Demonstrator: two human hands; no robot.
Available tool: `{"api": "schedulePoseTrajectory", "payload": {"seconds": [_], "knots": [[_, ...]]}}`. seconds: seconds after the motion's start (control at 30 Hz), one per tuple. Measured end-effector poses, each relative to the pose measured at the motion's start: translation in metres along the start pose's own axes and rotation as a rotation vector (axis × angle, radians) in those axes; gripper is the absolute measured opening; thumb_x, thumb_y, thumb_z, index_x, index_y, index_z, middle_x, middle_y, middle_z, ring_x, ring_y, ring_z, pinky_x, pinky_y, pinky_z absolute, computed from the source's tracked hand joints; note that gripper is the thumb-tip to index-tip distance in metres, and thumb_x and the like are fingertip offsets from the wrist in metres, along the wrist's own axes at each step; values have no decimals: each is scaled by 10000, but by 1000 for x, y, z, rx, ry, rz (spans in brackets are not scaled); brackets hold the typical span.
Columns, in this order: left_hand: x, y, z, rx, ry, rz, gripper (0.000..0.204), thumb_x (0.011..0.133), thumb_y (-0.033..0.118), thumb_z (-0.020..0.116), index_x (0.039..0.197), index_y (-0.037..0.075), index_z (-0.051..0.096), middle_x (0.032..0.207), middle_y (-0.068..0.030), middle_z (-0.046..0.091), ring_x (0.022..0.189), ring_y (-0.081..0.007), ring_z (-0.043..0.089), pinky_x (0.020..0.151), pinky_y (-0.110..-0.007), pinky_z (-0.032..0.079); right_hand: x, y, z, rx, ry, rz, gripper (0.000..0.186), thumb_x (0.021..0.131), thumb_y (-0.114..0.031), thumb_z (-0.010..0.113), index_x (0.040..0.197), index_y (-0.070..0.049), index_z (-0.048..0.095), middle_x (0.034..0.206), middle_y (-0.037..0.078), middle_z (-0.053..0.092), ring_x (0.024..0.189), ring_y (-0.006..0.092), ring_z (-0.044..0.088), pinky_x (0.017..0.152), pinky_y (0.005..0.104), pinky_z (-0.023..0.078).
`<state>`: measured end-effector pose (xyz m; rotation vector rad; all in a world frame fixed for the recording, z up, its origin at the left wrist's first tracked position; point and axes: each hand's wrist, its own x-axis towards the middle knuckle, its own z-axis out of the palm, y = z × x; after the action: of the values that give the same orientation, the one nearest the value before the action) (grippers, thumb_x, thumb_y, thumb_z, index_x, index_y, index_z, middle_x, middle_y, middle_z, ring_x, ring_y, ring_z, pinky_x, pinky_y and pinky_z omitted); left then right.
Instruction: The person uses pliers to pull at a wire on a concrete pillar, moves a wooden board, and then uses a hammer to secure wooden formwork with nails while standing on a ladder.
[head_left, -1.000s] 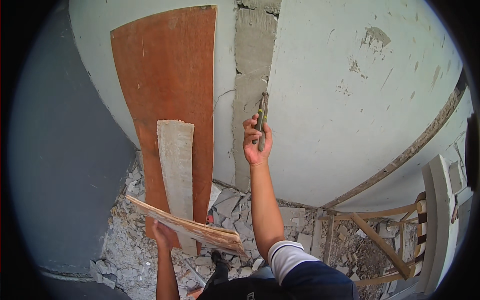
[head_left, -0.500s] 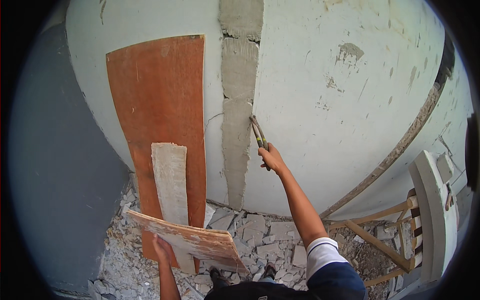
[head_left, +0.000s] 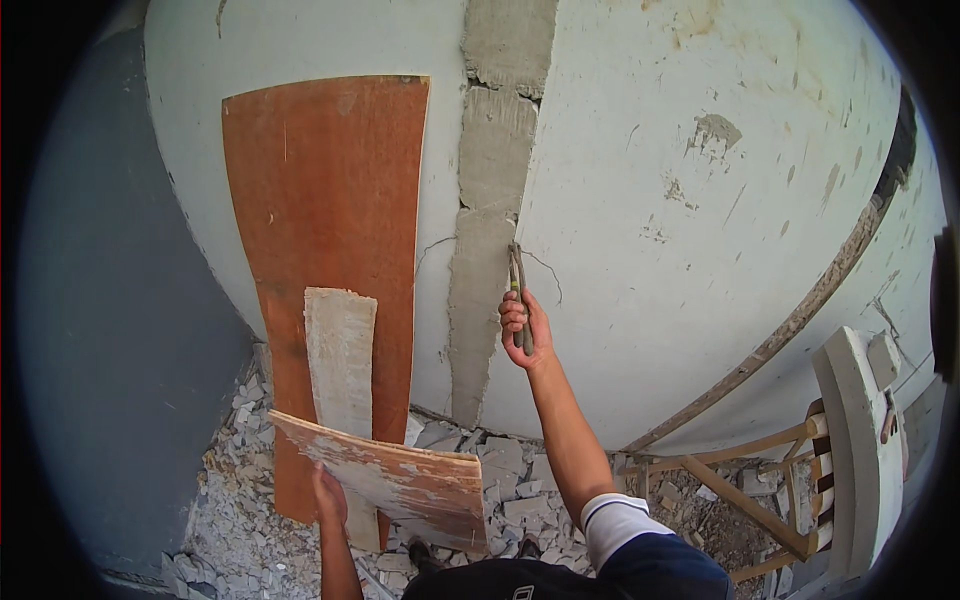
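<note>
My right hand (head_left: 524, 328) is raised against the pale wall (head_left: 700, 200) and grips a pair of pliers (head_left: 518, 285), whose jaws touch the edge of a grey cement strip (head_left: 490, 230) where a thin wire (head_left: 545, 262) sticks out. My left hand (head_left: 328, 497) holds a flat, mortar-smeared plywood board (head_left: 395, 482) low down, roughly level. The board's underside and most of my left fingers are hidden.
A tall orange-brown plywood sheet (head_left: 325, 250) leans on the wall, with a narrow pale plank (head_left: 340, 365) in front of it. Broken concrete rubble (head_left: 240, 520) covers the floor. A wooden frame (head_left: 760, 480) and a white slab (head_left: 860, 440) stand at the right.
My right hand with the pliers dropped from higher on the cement strip to its right edge. The view shifted, and the board in my left hand stayed about level.
</note>
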<state>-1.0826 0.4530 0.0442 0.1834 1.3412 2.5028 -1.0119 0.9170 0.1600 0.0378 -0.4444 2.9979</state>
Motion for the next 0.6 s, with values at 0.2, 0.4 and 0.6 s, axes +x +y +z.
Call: {"api": "schedulePoseTrajectory", "payload": {"seconds": [0.2, 0.4, 0.6], "knots": [[-1, 4, 12, 68, 7, 13, 686, 862, 374, 502, 1366, -25, 263, 1419, -99, 291, 1320, -213, 245, 1100, -321, 122, 11, 37, 12, 187, 47, -283, 277, 898, -326, 551, 965, -60, 516, 769, -6, 544, 622, 93, 555, 530, 216, 516], [-2, 8, 22, 57, -7, -16, 697, 868, 389, 491, 1375, -22, 245, 1428, -98, 275, 1324, -215, 236, 1102, -324, 115, -15, -2, 13, -752, 471, -415, 393, 787, -223, 669, 1041, -16, 452, 819, 74, 577, 589, 137, 586, 527, 263, 531], [1, 3, 32, 59, -23, -4, 691, 874, 385, 489, 1374, -23, 243, 1427, -99, 274, 1322, -212, 239, 1101, -325, 119, -30, -43, 0, -2322, 848, -631, 416, 745, -260, 548, 1015, 45, 460, 867, 215, 571, 638, 356, 599, 573, 437, 501]]}}
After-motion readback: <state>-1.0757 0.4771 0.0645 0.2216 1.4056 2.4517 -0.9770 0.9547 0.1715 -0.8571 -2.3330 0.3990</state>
